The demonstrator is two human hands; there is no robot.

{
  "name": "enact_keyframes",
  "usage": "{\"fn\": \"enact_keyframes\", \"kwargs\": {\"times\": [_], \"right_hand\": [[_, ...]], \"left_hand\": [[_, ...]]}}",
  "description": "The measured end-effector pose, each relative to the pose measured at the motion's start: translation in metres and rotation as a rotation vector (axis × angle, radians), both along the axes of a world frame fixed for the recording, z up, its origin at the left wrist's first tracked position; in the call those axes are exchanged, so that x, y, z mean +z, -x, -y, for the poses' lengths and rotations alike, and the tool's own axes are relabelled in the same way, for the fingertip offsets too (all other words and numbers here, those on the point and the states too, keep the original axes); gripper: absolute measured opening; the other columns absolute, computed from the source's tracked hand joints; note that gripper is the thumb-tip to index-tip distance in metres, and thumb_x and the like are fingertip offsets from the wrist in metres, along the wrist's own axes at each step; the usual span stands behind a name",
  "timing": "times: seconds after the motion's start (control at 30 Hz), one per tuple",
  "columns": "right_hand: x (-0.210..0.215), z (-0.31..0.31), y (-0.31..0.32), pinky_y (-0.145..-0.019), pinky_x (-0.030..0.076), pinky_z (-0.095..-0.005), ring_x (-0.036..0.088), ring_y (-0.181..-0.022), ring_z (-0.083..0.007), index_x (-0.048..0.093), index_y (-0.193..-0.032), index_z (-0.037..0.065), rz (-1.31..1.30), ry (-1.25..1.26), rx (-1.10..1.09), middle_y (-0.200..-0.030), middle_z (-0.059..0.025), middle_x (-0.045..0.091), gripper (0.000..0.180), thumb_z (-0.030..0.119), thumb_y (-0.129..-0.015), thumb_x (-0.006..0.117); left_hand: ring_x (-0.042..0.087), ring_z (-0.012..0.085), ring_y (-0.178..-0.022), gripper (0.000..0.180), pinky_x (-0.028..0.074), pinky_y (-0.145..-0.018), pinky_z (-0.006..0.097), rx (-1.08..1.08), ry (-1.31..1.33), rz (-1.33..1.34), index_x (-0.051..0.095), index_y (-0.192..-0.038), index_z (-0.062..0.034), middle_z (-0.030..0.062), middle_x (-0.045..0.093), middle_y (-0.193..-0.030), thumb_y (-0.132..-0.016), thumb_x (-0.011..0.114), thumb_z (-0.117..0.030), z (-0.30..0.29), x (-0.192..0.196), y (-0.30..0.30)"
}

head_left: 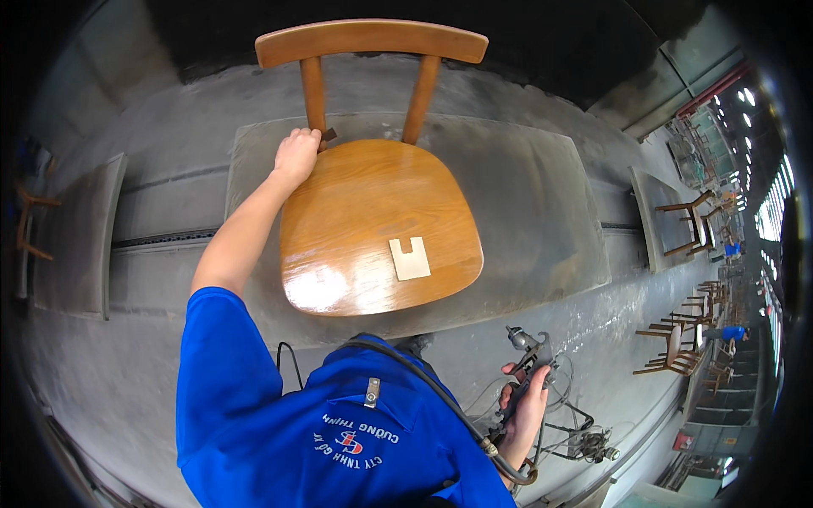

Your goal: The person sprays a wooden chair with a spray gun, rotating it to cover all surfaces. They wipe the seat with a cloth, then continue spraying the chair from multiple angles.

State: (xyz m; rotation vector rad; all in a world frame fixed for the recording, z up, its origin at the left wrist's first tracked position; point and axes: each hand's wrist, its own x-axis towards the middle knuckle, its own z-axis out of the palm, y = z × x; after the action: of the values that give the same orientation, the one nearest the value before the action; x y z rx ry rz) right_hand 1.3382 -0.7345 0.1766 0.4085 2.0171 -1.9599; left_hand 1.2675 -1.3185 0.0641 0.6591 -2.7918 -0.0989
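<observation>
A varnished wooden chair stands in front of me, its glossy rounded seat toward me and its curved backrest at the far side. My left hand is closed at the seat's far left edge, by the foot of the left back post. A small dark brown flat piece sticks out from its fingers against the post. On the near part of the seat lies a cream notched card. Low on the right, my right hand grips a spray gun, away from the chair.
Beneath the chair is a grey board. A dark hose crosses my blue shirt, and a pump-like apparatus with tubes stands low right. Other boards with chairs are at the left and right. People work far right.
</observation>
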Motion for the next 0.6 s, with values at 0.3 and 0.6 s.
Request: {"fn": "enact_keyframes", "kwargs": {"times": [0.3,0.6], "right_hand": [[-0.008,0.002,0.003,-0.036,0.038,-0.0231,0.049,-0.043,-0.0122,0.05,-0.125,0.003,0.01,0.008,-0.061,-0.091,-0.015,0.067,0.059,0.057,-0.102,0.045],[-0.011,-0.003,0.006,-0.037,0.038,-0.0231,0.049,-0.044,-0.011,0.049,-0.123,0.004,0.035,0.002,-0.02,-0.092,-0.0144,0.067,0.057,0.057,-0.103,0.042]], "left_hand": [[0.068,0.0287,-0.1,0.053,0.058,-0.083,0.041,-0.056,0.187,0.17,0.048,-0.145,-0.0118,0.0145,0.069,-0.105,-0.092,0.053,-0.005,0.011,-0.034,0.026],[0.064,0.0349,-0.111,0.066,0.055,-0.09,0.047,0.261,0.14,0.268,0.035,-0.155,-0.0182,0.02,0.064,-0.115,-0.094,0.059,-0.013,-0.041,0.019,0.017]]}}
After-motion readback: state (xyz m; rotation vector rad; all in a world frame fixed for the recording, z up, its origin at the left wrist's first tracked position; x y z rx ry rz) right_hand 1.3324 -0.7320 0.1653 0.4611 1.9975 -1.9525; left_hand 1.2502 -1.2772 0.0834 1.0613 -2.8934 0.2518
